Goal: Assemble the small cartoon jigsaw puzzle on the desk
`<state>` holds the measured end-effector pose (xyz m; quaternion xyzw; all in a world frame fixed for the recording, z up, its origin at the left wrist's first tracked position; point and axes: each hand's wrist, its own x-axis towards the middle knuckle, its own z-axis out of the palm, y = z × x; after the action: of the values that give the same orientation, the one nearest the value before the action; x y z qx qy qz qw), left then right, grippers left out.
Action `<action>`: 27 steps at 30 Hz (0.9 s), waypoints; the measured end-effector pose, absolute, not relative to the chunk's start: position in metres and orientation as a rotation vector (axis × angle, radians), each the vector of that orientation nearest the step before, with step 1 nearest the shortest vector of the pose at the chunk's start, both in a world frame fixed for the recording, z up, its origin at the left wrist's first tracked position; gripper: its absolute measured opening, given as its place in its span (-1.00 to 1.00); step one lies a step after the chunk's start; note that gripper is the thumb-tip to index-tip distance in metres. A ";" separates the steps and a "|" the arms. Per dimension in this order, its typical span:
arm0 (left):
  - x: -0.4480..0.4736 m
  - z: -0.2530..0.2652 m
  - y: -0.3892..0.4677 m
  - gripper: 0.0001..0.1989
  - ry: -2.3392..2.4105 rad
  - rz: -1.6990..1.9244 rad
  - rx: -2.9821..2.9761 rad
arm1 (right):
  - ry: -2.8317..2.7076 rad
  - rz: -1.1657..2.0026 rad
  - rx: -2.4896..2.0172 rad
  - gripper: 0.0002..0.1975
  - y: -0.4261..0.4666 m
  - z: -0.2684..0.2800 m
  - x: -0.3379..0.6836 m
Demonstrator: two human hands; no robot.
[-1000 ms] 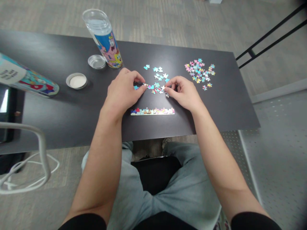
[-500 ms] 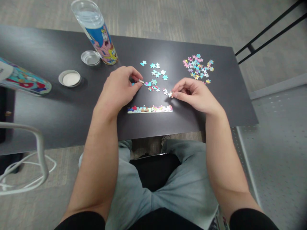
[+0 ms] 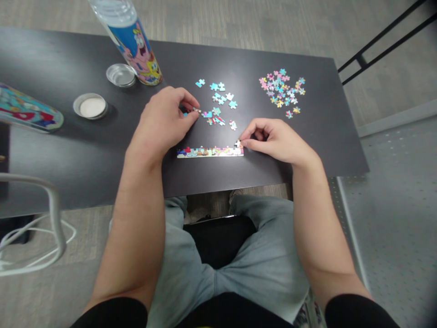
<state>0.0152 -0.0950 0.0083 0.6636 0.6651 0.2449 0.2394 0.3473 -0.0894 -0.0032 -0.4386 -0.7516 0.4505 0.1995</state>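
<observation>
My right hand [image 3: 273, 139] pinches a small pale jigsaw puzzle piece [image 3: 237, 143] at the right end of a joined strip of puzzle pieces [image 3: 210, 152]. That strip has a straight near edge. Farther left, my left hand [image 3: 167, 118] has its thumb and fingertips closed at a puzzle piece [image 3: 196, 110]; the fingers partly hide it. Between the hands lie a small cluster of colourful pieces [image 3: 214, 119] and a single piece [image 3: 232, 125]. Several blue and white pieces [image 3: 220, 98] are scattered just beyond.
A pile of mixed puzzle pieces [image 3: 282, 89] lies at the table's far right. On the left stand a clear-topped cartoon tube [image 3: 139, 54], a metal lid [image 3: 120, 75], a white-centred lid [image 3: 91, 106] and a second printed tube [image 3: 30, 109]. A white cable [image 3: 56, 228] hangs by the dark table [image 3: 143, 182].
My right hand has brought its piece nearer, down to the strip's right end, leaving the single piece behind. My left hand keeps its pinch. The whole view has shifted slightly.
</observation>
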 end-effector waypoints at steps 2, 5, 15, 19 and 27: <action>0.015 0.008 -0.095 -0.79 1.825 0.676 1.812 | -2.095 1.269 -1.200 -0.79 -0.089 -0.003 0.346; 0.015 0.009 -0.096 -0.80 1.813 0.689 1.805 | -2.037 1.272 -1.175 -0.72 -0.087 -0.007 0.343; 0.012 0.006 -0.094 -0.81 1.790 0.713 1.796 | -2.164 0.767 -1.261 -0.79 -0.067 -0.022 0.316; 0.012 0.007 -0.095 -0.83 1.789 0.703 1.813 | -2.180 0.827 -1.215 -0.90 -0.067 -0.018 0.319; 0.013 0.006 -0.095 -0.78 1.815 0.688 1.817 | -2.148 0.957 -1.254 -0.87 -0.067 -0.012 0.327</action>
<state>0.0129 -0.0951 0.0063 0.6635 0.6629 0.2513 0.2390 0.3268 -0.0666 -0.0124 -0.4572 -0.7833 0.3490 0.2358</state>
